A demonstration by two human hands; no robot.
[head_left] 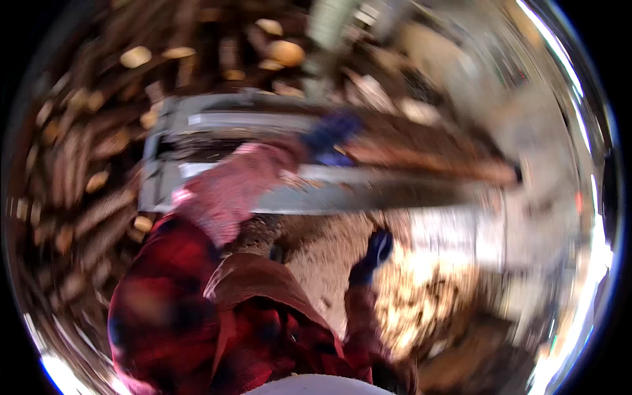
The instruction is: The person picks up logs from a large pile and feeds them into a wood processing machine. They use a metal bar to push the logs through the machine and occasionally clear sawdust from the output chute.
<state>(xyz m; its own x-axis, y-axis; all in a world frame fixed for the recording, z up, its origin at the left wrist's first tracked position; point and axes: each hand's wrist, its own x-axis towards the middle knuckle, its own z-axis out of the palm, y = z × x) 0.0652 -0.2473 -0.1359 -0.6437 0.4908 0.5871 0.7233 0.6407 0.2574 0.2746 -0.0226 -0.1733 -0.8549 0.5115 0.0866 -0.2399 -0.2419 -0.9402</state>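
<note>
The whole picture is smeared by motion. My left hand (331,134), in a blue glove at the end of a pink sleeve, reaches forward onto the near end of a long brown log (434,164). The log lies lengthwise on a grey metal trough (204,121) of a machine. The glove seems to be closed on the log's end, though the blur hides the fingers. My right hand (377,253), also in a blue glove, hangs lower and nearer to me over sawdust-covered ground (421,289), with nothing in it. My red plaid shirt fills the lower left.
A large pile of cut logs (85,164) rises along the left and the top, its round ends facing me. More wood scraps (421,112) lie behind the trough on the right. Bright light streaks the right rim.
</note>
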